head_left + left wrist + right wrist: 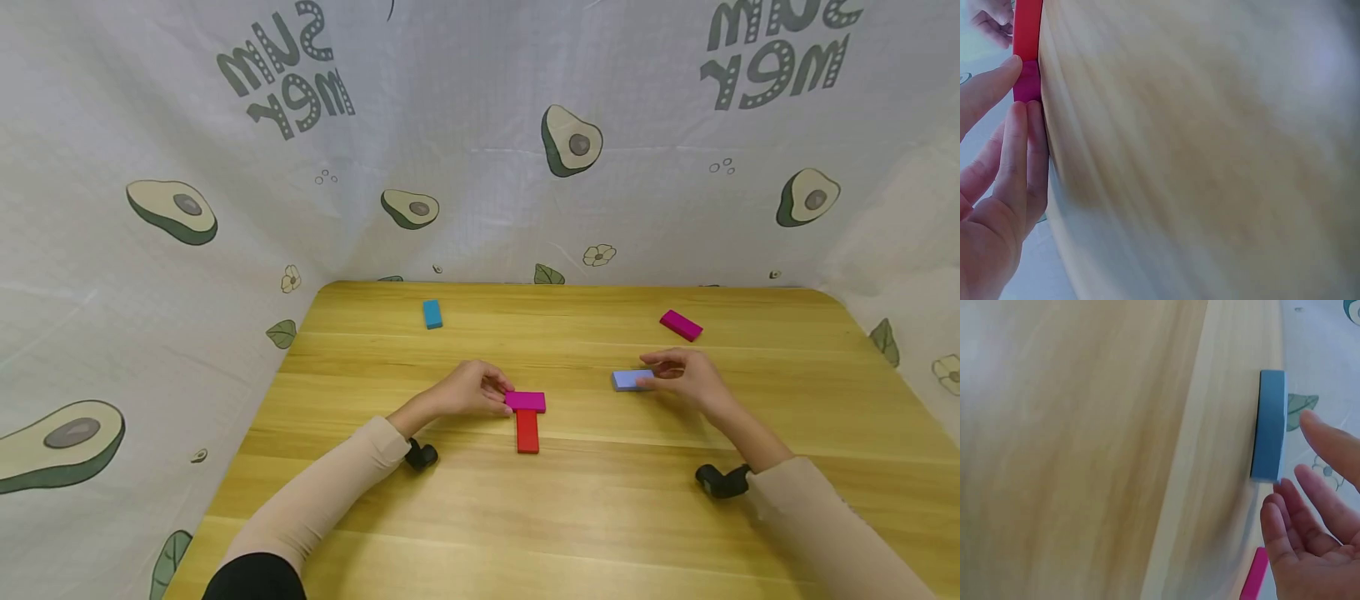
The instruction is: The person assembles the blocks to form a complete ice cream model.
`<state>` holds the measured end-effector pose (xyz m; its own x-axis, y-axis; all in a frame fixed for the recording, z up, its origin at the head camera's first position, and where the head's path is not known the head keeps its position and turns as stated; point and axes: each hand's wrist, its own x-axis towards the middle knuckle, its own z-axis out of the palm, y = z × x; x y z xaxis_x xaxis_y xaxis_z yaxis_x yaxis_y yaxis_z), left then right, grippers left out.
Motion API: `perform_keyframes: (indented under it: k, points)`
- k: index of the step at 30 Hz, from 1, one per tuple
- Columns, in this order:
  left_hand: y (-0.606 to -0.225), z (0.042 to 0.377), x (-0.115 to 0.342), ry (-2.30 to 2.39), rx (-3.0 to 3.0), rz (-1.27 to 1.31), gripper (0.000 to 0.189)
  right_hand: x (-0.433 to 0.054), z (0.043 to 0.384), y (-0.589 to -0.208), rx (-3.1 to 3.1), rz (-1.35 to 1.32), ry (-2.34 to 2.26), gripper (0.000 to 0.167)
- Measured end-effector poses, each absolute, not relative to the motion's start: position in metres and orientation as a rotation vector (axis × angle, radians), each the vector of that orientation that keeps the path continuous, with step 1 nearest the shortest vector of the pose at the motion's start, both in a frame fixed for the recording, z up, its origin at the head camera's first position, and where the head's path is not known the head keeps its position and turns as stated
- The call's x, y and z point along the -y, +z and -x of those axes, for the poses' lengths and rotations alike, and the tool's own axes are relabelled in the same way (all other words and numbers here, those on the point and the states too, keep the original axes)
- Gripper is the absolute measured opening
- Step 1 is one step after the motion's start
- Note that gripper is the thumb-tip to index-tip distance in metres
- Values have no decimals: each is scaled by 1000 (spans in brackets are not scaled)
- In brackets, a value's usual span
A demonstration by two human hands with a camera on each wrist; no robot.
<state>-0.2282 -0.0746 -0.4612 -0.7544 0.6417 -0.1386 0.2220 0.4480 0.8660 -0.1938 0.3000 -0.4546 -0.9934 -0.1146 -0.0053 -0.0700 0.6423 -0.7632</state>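
My left hand (pixel 474 389) pinches the left end of a magenta block (pixel 531 402) between thumb and fingers. That block lies crosswise against the far end of a red block (pixel 527 432), so the two make a T shape. In the left wrist view the thumb and fingertips touch the magenta block (pixel 1027 81), beside the red block (pixel 1027 28). My right hand (pixel 686 379) is at the right end of a light blue block (pixel 630 380) on the table. Its thumb and fingers are spread apart near the block (pixel 1269 425), with no clear grip on it.
A blue block (pixel 432 314) lies at the far left of the wooden table (pixel 585 517). Another magenta block (pixel 681 325) lies slanted at the far right, beyond my right hand. A white cloth (pixel 480 108) printed with avocados hangs behind the table.
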Motion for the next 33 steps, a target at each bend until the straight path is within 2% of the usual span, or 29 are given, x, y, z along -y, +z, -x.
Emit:
perform_keyframes:
  k: [33]
  points:
    - [-468,230,77,1314,-2231,-707,29,-316,195,-457,-2660,155,-1365,47]
